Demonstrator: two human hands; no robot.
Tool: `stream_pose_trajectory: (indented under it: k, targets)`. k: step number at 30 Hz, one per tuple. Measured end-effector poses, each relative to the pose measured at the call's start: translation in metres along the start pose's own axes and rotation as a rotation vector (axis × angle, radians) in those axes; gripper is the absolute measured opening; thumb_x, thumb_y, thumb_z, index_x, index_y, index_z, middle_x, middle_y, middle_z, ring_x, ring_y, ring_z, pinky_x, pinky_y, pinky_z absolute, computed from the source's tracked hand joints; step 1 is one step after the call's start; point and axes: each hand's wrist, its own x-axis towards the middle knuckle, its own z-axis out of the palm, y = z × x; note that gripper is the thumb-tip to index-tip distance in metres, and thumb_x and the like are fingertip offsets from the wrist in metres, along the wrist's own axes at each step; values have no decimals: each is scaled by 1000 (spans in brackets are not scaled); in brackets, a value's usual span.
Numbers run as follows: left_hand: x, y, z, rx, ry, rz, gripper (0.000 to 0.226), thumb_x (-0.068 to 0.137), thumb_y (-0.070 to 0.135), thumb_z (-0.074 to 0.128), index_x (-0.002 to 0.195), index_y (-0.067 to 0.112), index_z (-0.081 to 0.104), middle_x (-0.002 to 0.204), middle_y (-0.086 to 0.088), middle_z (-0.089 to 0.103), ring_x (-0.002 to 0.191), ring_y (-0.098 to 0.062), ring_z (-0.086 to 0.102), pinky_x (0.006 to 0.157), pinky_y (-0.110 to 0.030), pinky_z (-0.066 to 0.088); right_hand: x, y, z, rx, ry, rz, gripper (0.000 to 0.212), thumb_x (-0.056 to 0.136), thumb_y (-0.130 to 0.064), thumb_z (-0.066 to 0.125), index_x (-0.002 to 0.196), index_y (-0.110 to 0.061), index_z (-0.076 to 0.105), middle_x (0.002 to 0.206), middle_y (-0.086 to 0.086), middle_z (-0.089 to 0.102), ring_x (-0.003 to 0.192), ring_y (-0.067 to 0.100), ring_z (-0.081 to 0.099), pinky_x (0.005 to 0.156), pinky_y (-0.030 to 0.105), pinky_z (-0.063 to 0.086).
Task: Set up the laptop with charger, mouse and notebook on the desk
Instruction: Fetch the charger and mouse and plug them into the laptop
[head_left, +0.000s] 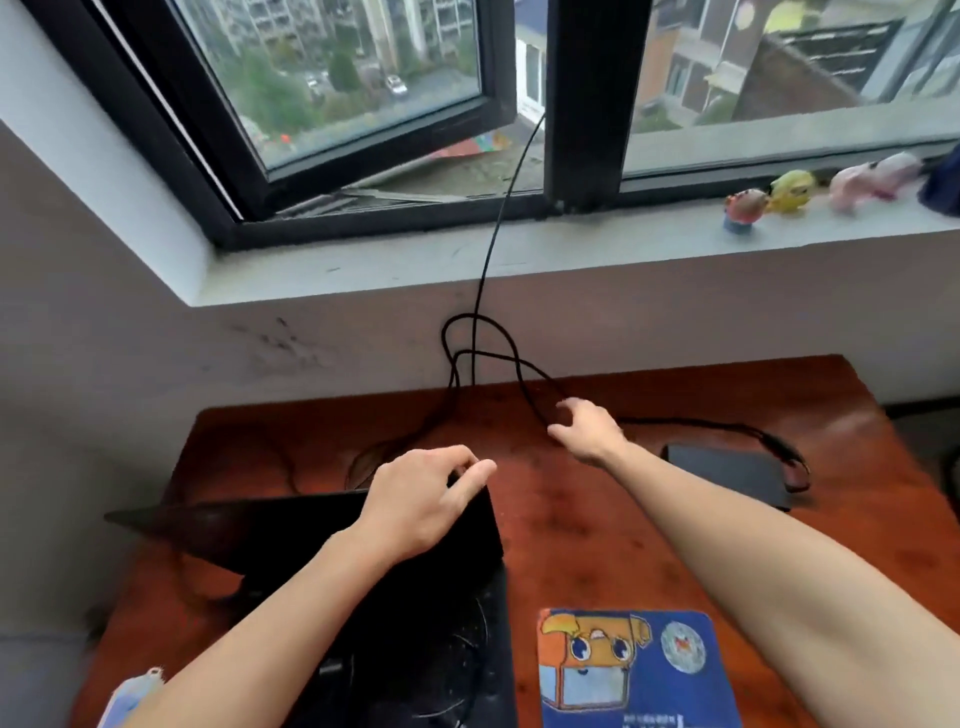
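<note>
A black laptop (291, 530) stands half open on the reddish wooden desk (597, 525). My left hand (421, 499) grips the top right corner of its lid. My right hand (587, 431) reaches over the desk to the black charger cable (498, 353), with thumb and fingers curled around a loop of it. The cable runs from the window down to the desk and on to the black charger brick (727, 475) at the right. A blue cartoon mouse pad (634, 670) lies at the front right. No mouse or notebook shows.
An open black-framed window (363, 130) sits above the pale sill (571, 249). Three small toy figures (789, 195) stand on the sill at the right. A pale blue object (132, 693) pokes in at the lower left corner. The desk's right edge is close to the charger brick.
</note>
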Motion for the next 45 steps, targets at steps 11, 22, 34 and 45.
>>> stream_pose_trajectory:
  k: [11, 22, 34, 45]
  targets:
    - [61, -57, -34, -359, 143, -370, 50, 85, 24, 67, 132, 23, 50, 106, 0, 60, 90, -17, 59, 86, -29, 46, 18, -97, -39, 873, -69, -316, 36, 96, -34, 57, 70, -14, 72, 51, -5, 42, 45, 9, 36, 47, 25, 33]
    - [134, -3, 3, -537, -586, -16, 28, 93, 36, 58, 74, 18, 69, 89, -8, 72, 71, 2, 61, 74, -17, 44, -24, -69, -172, 1419, -45, -344, 31, 85, -42, 63, 63, -19, 65, 46, -9, 24, 39, 7, 20, 38, 22, 15]
    - [153, -23, -75, -1144, 212, -170, 50, 91, 47, 55, 57, 19, 33, 41, 7, 28, 30, -8, 22, 37, -11, 16, 3, 27, -124, 1122, 167, -6, 29, 95, -29, 57, 69, -18, 66, 58, -3, 64, 62, 13, 63, 66, 28, 48]
    - [150, -32, -69, -1139, 439, -221, 59, 88, 46, 62, 42, 23, 34, 38, 9, 25, 28, -8, 22, 38, -10, 17, -4, 164, -47, -726, -214, 134, 103, 65, -33, 76, 150, -22, 18, 147, 9, 36, 138, 31, 33, 106, 52, 29]
